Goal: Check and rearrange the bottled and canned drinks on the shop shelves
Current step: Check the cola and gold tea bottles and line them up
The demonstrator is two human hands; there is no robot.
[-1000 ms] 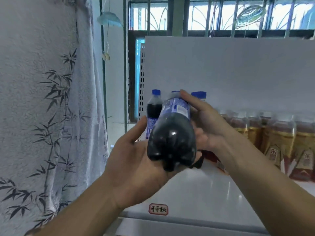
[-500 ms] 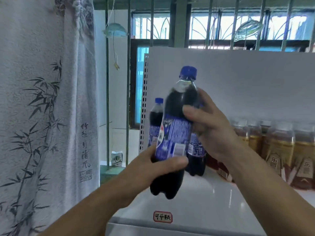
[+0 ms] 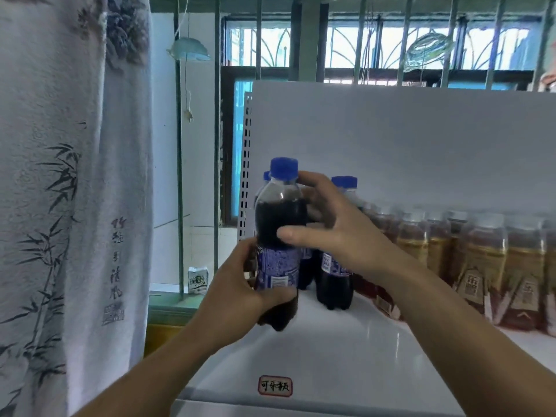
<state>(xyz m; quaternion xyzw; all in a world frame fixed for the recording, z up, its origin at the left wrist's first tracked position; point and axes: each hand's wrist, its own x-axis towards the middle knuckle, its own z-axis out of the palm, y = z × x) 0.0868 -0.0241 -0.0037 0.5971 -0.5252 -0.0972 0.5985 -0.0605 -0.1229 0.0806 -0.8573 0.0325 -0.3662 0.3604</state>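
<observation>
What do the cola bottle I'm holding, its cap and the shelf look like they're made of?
Cola bottle: clear glossy plastic, likely; dark drink shows through and highlights glint on the shoulder. Cap: matte blue plastic, apparently ridged. Shelf: smooth white, probably painted metal; it reflects light streaks.

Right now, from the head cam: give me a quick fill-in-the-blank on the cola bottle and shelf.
1. The cola bottle in both hands has a ____ cap.
2. The left hand grips it at the ____.
3. The right hand holds its upper part; the bottle stands ____.
4. The amber tea bottles stand to the ____ of the colas.

Missing: blue; label; upright; right
</observation>
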